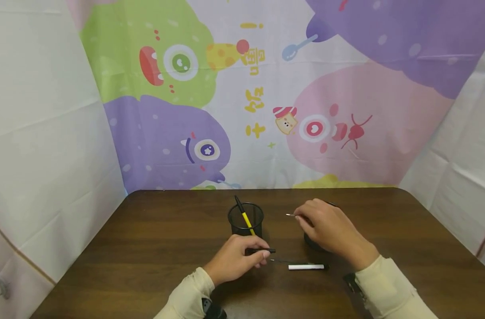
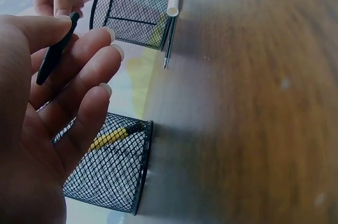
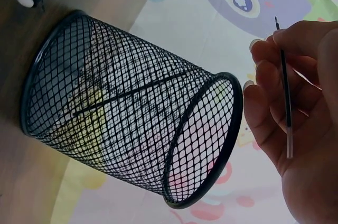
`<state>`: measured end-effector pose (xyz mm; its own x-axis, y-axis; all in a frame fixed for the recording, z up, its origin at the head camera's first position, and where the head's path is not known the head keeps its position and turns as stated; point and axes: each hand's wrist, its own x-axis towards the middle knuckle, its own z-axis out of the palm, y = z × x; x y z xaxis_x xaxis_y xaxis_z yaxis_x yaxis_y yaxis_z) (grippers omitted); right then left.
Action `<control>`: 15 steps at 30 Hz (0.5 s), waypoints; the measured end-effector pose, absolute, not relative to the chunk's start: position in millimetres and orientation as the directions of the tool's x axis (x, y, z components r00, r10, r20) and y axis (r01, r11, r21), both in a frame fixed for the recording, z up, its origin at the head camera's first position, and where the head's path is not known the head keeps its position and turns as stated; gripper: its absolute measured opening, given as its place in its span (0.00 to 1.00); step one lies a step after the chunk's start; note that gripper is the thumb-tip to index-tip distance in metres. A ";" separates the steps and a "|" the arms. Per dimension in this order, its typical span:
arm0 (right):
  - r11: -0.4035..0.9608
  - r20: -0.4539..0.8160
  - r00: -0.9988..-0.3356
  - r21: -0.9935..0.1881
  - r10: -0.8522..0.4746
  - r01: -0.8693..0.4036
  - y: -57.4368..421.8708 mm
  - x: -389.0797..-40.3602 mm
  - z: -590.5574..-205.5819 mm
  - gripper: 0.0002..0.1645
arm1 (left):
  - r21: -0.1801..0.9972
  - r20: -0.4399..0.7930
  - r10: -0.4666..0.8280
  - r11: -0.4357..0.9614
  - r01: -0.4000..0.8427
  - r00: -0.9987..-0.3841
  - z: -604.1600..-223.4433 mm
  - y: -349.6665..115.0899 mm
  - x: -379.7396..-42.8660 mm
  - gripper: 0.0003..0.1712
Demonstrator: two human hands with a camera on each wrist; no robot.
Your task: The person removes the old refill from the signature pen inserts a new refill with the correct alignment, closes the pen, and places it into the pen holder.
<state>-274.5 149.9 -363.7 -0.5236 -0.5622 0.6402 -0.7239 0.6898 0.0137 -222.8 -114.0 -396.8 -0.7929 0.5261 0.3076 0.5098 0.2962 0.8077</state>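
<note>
In the left wrist view, my left hand [image 2: 68,92] pinches a short black pen piece [image 2: 53,57], tapered at one end, between thumb and fingers. My right hand [image 1: 326,226] holds a thin pen refill [image 3: 287,92] with a metal tip and a dark ink tube, clear at its rear end. That hand is beside the rim of the right black mesh pen cup [image 3: 116,102], which it largely covers in the head view. Just beyond my left hand stands another mesh pen cup [image 1: 246,218], with a yellow and black pen [image 1: 247,219] leaning in it.
A white pen [image 1: 306,267] with a black end lies on the brown wooden table [image 1: 146,257], in front of the right cup. Next to it lies a second thin refill [image 2: 167,57]. A cartoon-printed cloth [image 1: 266,168] hangs behind the table's far edge.
</note>
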 end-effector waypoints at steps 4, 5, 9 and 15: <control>0.689 0.647 -0.511 0.030 -0.566 -0.725 148.1 -272.5 -364.1 0.04 | 0.807 0.316 0.527 0.288 0.515 -0.789 -396.9 -113.6 -223.3 0.05; 0.687 0.647 -0.509 0.032 -0.568 -0.726 147.8 -271.9 -364.3 0.04 | 0.807 0.318 0.526 0.287 0.516 -0.789 -397.0 -113.5 -223.4 0.05; 0.681 0.641 -0.505 0.039 -0.579 -0.731 147.0 -268.8 -365.9 0.04 | 0.809 0.321 0.525 0.280 0.516 -0.788 -397.7 -113.7 -223.6 0.05; 0.669 0.625 -0.503 0.044 -0.598 -0.742 145.9 -264.0 -369.1 0.04 | 0.801 0.331 0.525 0.283 0.528 -0.784 -406.1 -114.4 -229.2 0.05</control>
<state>-264.0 145.9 -369.1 -0.5026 -0.5975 0.6248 -0.7417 0.6694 0.0436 -229.2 -114.4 -406.1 -0.7838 0.5254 0.3311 0.5280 0.2831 0.8007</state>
